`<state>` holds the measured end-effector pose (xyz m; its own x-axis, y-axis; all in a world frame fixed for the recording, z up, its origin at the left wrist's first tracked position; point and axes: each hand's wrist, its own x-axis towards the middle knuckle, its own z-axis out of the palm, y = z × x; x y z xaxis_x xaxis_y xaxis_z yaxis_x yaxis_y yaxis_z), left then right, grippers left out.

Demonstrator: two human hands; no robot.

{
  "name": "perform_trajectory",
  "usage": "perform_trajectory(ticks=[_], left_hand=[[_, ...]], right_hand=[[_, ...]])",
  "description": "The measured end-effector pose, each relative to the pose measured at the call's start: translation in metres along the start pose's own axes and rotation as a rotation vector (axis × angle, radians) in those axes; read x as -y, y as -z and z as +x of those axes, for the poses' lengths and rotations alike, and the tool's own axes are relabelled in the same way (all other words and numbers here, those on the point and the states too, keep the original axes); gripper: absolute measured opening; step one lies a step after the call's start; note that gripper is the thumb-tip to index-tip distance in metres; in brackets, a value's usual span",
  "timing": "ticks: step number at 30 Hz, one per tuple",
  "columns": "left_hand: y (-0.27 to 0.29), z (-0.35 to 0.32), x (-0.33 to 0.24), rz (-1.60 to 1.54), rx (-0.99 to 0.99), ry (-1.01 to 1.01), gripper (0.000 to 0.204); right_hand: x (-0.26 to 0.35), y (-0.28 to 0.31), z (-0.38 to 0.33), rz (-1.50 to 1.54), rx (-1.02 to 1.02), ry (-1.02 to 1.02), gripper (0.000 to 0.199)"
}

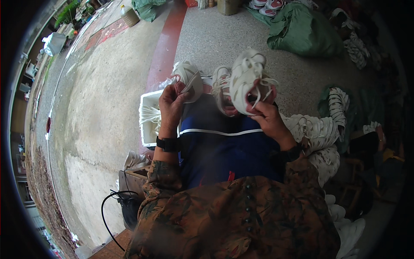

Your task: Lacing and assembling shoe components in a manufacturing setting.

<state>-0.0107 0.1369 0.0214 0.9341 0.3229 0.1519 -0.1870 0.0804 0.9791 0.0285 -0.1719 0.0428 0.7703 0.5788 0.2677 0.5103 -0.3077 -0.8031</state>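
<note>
My left hand (172,101) is closed on the edge of a white shoe upper (190,77), which it holds up at the left. A reddish lining shows under the fingers. My right hand (268,117) grips a second, laced white upper (247,73) by its opening, with loose lace ends hanging from it. Just left of that one and partly behind it is another laced upper (221,84), near my knees; what supports it is hidden. Beside my left wrist stands a white box (143,125) with a bundle of white laces (149,115) in it.
Nested stacks of white uppers (317,129) lie close by my right arm. A green sack (304,32) sits at the far right. A wooden box (138,173) with a black bag (128,209) and cable is at my left elbow. A yellowish jug (129,16) stands far left.
</note>
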Motion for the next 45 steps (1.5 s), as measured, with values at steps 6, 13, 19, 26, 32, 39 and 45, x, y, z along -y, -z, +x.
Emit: perform_trajectory(ticks=[6, 13, 19, 26, 32, 39, 45], left_hand=[[-0.002, -0.010, 0.017, 0.055, -0.057, 0.010, 0.017], [-0.046, -0.018, -0.013, 0.469, 0.258, -0.258, 0.025], [-0.080, -0.024, -0.014, 0.631, 0.615, -0.510, 0.020], [-0.088, -0.020, 0.032, 0.678, 0.826, -0.470, 0.017], [-0.102, 0.004, 0.017, 0.692, 0.402, -0.553, 0.024], [-0.109, 0.031, 0.084, 0.782, 0.149, -0.183, 0.044], [-0.108, 0.008, 0.109, 0.766, 0.147, -0.230, 0.051]], right_hand=[[-0.056, -0.076, 0.031, -0.295, 0.295, 0.151, 0.020], [-0.053, -0.082, 0.029, -0.396, 0.049, 0.336, 0.015], [-0.095, -0.042, 0.008, 0.462, -0.388, -0.309, 0.012], [-0.068, -0.043, 0.040, -0.206, -0.513, -0.058, 0.035], [-0.069, -0.075, 0.060, -0.312, -0.350, -0.131, 0.060], [-0.081, -0.079, 0.052, -0.383, -0.224, -0.134, 0.063], [-0.099, -0.079, 0.036, -0.271, -0.127, -0.091, 0.067]])
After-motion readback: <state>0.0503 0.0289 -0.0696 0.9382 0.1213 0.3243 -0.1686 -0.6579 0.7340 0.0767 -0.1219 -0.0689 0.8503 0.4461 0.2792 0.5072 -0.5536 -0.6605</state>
